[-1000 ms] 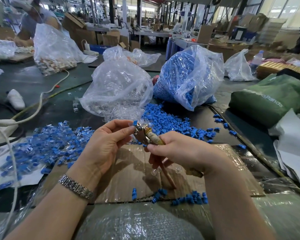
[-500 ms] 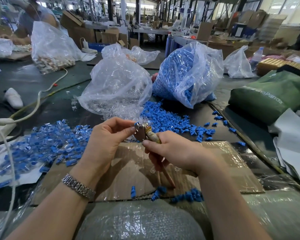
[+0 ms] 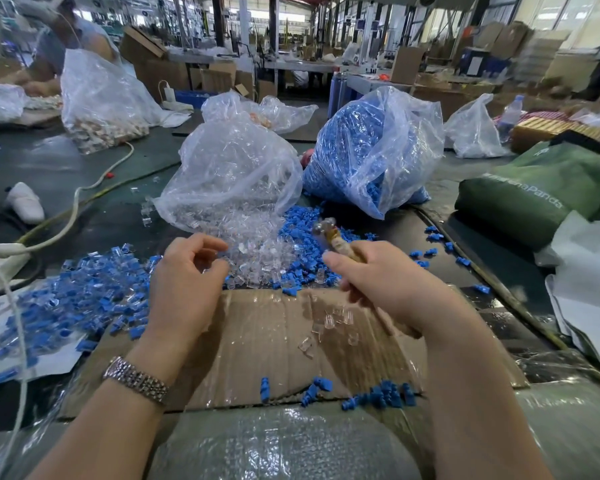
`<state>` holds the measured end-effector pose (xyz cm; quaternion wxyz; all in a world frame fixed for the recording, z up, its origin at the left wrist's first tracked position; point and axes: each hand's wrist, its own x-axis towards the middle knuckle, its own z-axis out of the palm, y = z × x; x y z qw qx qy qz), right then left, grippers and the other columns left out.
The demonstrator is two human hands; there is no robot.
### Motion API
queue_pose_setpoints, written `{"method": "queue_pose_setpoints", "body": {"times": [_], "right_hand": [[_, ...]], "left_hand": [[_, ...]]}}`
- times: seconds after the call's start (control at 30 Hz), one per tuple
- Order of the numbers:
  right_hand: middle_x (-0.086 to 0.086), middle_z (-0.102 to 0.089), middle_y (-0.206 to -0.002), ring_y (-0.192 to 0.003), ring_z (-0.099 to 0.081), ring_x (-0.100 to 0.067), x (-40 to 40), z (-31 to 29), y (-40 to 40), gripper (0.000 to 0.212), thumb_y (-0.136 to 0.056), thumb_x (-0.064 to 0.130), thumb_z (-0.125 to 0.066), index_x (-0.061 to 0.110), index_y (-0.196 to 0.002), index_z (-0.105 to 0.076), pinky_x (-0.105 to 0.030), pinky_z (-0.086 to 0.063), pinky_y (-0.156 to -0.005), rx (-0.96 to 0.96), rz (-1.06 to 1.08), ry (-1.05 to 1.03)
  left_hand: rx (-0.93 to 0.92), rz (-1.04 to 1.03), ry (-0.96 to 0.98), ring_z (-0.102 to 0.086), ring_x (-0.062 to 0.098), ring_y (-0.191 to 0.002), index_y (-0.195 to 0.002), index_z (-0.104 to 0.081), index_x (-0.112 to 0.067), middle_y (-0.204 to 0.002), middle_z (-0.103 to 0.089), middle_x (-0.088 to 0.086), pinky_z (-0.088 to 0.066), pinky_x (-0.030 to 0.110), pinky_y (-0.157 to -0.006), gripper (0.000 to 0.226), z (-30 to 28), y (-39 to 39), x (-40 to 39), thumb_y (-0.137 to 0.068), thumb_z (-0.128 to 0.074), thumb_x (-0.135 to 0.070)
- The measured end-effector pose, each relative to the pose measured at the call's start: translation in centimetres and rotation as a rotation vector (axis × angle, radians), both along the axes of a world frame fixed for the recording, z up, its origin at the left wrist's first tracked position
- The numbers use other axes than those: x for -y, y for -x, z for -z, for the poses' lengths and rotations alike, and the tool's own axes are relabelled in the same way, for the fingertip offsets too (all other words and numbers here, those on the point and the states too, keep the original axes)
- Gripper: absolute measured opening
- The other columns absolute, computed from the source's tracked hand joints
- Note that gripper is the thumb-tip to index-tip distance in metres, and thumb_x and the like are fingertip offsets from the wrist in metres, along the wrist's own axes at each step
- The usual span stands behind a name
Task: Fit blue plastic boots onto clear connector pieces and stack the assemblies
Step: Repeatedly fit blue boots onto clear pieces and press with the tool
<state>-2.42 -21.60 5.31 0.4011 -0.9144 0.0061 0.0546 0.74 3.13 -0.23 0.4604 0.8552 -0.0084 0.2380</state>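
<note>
Blue plastic boots (image 3: pixel 378 398) lie in a loose row along the near edge of a taped cardboard sheet (image 3: pixel 274 341), with a few clear connector pieces (image 3: pixel 336 318) scattered on the sheet beyond them. Above the cardboard, the left hand (image 3: pixel 184 289), a metal watch (image 3: pixel 136 380) on its wrist, hovers with fingers loosely curled; whether anything sits between its fingertips cannot be told. The right hand (image 3: pixel 385 285) grips a small tool (image 3: pixel 333 237) with a tan handle and metal head, which points up and away; the head is blurred. To the left, a heap of finished assemblies (image 3: pixel 80 296), blue fitted on clear, spreads over the table and a white sheet. Just past the hands, clear connectors spill from a transparent bag (image 3: pixel 232 178), touching a spread of loose blue boots (image 3: pixel 302 223). Right of that bag stands a second bag (image 3: pixel 374 154) full of blue boots. A green bag (image 3: pixel 534 192) lies farther right, and another person (image 3: pixel 66 39) works at the far left.
</note>
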Motion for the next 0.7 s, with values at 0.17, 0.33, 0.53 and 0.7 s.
{"method": "queue_pose_setpoints", "body": {"times": [0.17, 0.33, 0.53, 0.7], "right_hand": [[-0.011, -0.062, -0.094, -0.085, -0.061, -0.03, 1.7, 2.0, -0.9, 0.026, -0.089, 0.036, -0.061, 0.012, -0.083, -0.053, -0.035, -0.046, -0.066, -0.029, 0.244, 0.435], [-0.018, -0.057, -0.118, -0.108, -0.057, -0.038, 1.5, 3.5, -1.4, 0.019, -0.093, 0.031, -0.059, 0.013, -0.093, -0.052, -0.047, -0.052, -0.095, -0.17, 0.302, 0.551], [-0.018, -0.046, -0.135, -0.125, -0.042, -0.037, 1.0, 3.9, -1.3, 0.042, -0.097, 0.044, -0.057, 0.011, -0.123, -0.055, -0.053, -0.043, -0.106, -0.165, 0.329, 0.645], [-0.004, -0.045, -0.137, -0.132, -0.039, -0.027, -1.3, 4.0, -2.1, 0.047, -0.096, 0.049, -0.062, 0.023, -0.134, -0.052, -0.056, -0.033, -0.106, 0.113, 0.185, 0.651]], "left_hand": [[-0.086, -0.268, -0.461, -0.047, 0.027, -0.094, -0.073, -0.068, -0.026, -0.087, -0.047, -0.001, -0.032, 0.047, -0.089, 0.021, 0.0, 0.6, -0.2, -0.083, -0.062, -0.008], [0.046, -0.097, -0.568, -0.051, 0.029, -0.103, -0.092, -0.077, -0.019, -0.101, -0.058, 0.004, -0.037, 0.048, -0.09, 0.024, 0.4, 0.5, 0.5, -0.081, -0.064, -0.003], [-0.086, 0.294, -0.752, -0.024, 0.013, -0.146, -0.151, -0.036, -0.042, -0.159, -0.032, -0.017, -0.015, 0.044, -0.12, 0.048, 2.6, -0.1, 3.1, -0.105, -0.04, -0.029], [0.008, 0.355, -0.752, -0.038, 0.011, -0.127, -0.137, -0.057, -0.037, -0.139, -0.053, -0.017, -0.027, 0.035, -0.106, 0.041, 2.7, -0.1, 3.3, -0.103, -0.036, -0.032]]}}
